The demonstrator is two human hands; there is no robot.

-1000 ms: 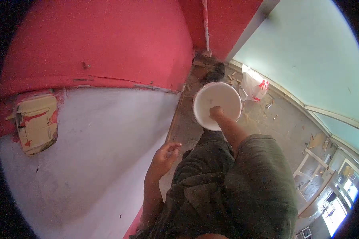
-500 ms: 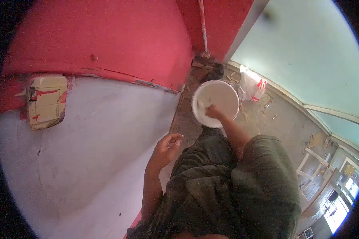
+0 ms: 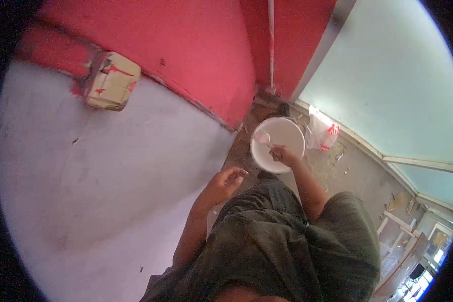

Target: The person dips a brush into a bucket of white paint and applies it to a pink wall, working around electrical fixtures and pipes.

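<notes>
My right hand is closed round the handle of a brush, held over the mouth of a white bucket. The brush's pale, whitish head points toward the bucket's left rim. My left hand hangs to the left of the bucket and below it in view, near the pale lower wall. Its fingers are apart and slightly curled, with nothing between them.
A red upper wall carries a paint-marked yellowish box. Beyond the bucket lie a white plastic bag and debris on the floor. A pale green wall stands at right, with wooden frames below it.
My right hand has risen from inside the bucket, and the brush now shows clearly. The view has shifted, so the box and walls sit differently. My left hand remains apart from the bucket.
</notes>
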